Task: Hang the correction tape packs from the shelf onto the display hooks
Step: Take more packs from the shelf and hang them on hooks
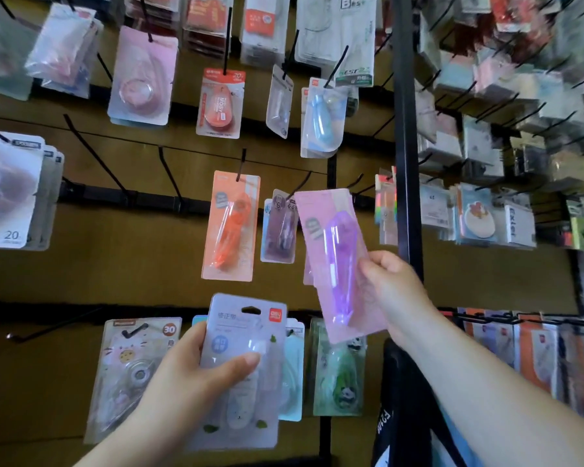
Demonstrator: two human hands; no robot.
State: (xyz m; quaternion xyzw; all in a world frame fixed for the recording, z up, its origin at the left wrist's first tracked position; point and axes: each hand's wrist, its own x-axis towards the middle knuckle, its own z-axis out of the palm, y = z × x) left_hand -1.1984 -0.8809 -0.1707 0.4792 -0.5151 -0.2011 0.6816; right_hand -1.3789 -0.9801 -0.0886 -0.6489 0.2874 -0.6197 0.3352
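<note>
Left grip (189, 375), low on grey pack (246, 328)

Dim, warm light; glare on plastic blisters, blurred edges, wide-angle bending throughout.

- My left arm (122, 443): bare forearm, rising from the lower edge toward upper right.
- My left grip (196, 375): thumb across the front of the grey pack (246, 328), fingers behind it.
- My right arm (479, 392): bare, rising from lower right.
- My right grip (395, 291): held higher, fingers curled, pinching the purple pack (338, 257) by its edge.
</note>
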